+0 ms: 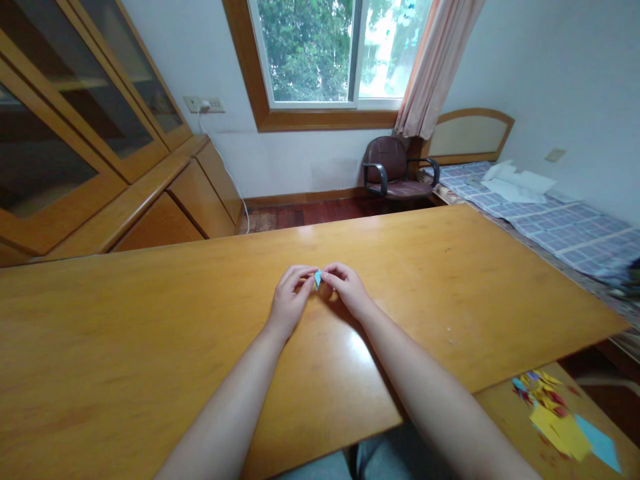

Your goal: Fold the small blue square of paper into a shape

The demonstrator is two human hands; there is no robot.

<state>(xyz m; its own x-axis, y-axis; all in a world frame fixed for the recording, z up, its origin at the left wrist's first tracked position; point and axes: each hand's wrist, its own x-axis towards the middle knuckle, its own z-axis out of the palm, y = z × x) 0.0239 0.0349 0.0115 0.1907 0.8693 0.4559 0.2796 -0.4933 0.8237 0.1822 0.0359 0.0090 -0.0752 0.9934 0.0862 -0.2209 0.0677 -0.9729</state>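
Observation:
A small piece of folded light-blue paper (318,279) is held between both hands, above the middle of the wooden table (150,347). My left hand (292,296) pinches its left side between thumb and fingers. On the right side, my right hand (346,285) grips it with thumb and forefinger, the other fingers curled. The paper is narrow and pointed at its lower end. Its finer folds are too small to make out.
At the lower right, a lower surface (505,407) bears colourful folded papers (543,393), yellow sheets (560,432) and a blue sheet (600,443). Beyond the table stand a brown chair (387,163), a bed (555,220) and a glass-fronted cabinet (110,150).

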